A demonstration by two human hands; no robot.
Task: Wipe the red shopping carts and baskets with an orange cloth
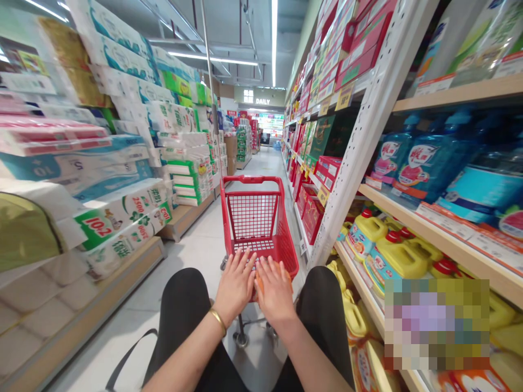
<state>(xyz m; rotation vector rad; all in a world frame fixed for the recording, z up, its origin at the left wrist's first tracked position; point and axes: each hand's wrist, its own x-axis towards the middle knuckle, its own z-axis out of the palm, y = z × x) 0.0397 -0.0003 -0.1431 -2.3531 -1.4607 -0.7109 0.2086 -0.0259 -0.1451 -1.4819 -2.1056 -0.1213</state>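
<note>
1. Your left hand (236, 283) and right hand (274, 290) lay side by side, palms down, fingers loosely spread over the near handle of the red cart (258, 220); whether the fingers curled under it, you could not tell.
2. The cart stood mid-aisle on the pale floor (196, 239), closer to the right shelving's edge than the left.
3. Its long axis ran straight away from you, nose toward the far end of the aisle.
4. Progress looked early: the basket showed nothing inside through its mesh.
5. Yellow jugs (402, 256) sat on the right lower shelf, tissue packs (122, 218) stacked left.
</note>
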